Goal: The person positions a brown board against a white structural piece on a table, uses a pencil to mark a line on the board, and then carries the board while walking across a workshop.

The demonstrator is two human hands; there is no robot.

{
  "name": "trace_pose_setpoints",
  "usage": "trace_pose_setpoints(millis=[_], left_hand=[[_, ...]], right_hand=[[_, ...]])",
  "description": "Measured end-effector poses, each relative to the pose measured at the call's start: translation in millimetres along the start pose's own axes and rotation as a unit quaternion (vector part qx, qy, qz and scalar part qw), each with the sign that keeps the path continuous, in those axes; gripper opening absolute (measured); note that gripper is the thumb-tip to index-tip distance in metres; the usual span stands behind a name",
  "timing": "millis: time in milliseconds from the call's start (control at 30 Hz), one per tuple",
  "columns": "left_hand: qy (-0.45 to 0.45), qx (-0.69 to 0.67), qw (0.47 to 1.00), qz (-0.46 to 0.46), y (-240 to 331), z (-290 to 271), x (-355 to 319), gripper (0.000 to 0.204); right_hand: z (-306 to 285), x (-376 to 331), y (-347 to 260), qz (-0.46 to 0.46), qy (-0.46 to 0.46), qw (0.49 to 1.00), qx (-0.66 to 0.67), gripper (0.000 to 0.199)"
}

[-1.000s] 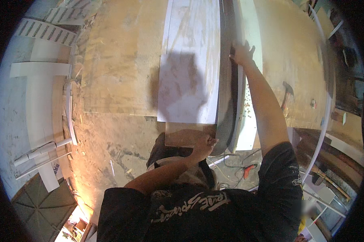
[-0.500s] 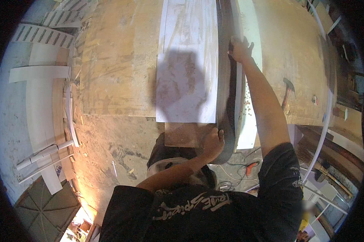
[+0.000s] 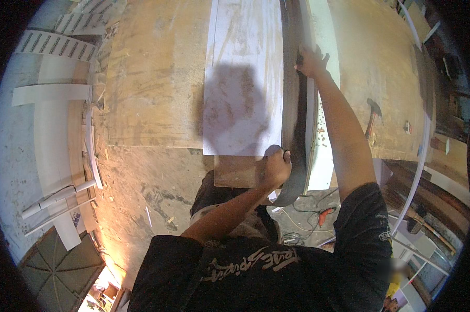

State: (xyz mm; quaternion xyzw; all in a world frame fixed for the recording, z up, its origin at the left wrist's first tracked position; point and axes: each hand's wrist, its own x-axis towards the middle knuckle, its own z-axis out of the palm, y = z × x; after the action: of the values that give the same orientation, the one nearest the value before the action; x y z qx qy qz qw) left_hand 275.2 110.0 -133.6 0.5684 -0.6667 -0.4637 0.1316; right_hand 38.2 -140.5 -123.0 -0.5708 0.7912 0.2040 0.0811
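A long dark grey-brown strip of thin sheet (image 3: 294, 112) runs away from me along the right edge of a white panel (image 3: 240, 99). Its near end curls down past the bench edge. My left hand (image 3: 278, 169) is closed at the strip's left edge, beside the panel's near right corner, and seems to grip that edge; its fingertips are partly hidden. Farther off, my right hand (image 3: 313, 62) rests with spread fingers across the strip's right edge and the board edge beside it. Under the panel's near end, a brown board (image 3: 237, 174) sticks out toward me.
A hammer (image 3: 372, 117) lies on the plywood bench top (image 3: 386, 78) to the right. Small pellets dot a pale strip (image 3: 323, 166) beside my right forearm. On the floor are cables and an orange tool (image 3: 325, 216). White offcuts (image 3: 53, 93) lie at left.
My left hand has moved a little away from my body, up to the white panel's near corner. The strip's near end now curls more to the left. My right hand has hardly moved.
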Motion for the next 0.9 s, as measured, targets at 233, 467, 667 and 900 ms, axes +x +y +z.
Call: trace_pose_setpoints(millis=[233,467,667,900], left_hand=[[0.016,-0.008,1.0,0.002,-8.9,20.0,35.8,0.03],[0.052,-0.004,0.998,0.03,-1.1,13.5,69.6,0.029],[0.041,-0.016,0.999,0.014,0.4,13.7,98.2,0.029],[0.038,-0.021,0.999,-0.024,6.5,7.5,109.0,0.033]], right_hand=[[1.7,2.5,0.0,-0.001,-0.001,1.0,0.006,0.088],[3.5,3.9,1.1,-0.005,0.004,1.0,0.021,0.085],[2.5,3.5,1.0,-0.006,0.013,1.0,0.024,0.084],[2.4,2.4,-0.9,0.006,0.004,1.0,-0.002,0.083]])
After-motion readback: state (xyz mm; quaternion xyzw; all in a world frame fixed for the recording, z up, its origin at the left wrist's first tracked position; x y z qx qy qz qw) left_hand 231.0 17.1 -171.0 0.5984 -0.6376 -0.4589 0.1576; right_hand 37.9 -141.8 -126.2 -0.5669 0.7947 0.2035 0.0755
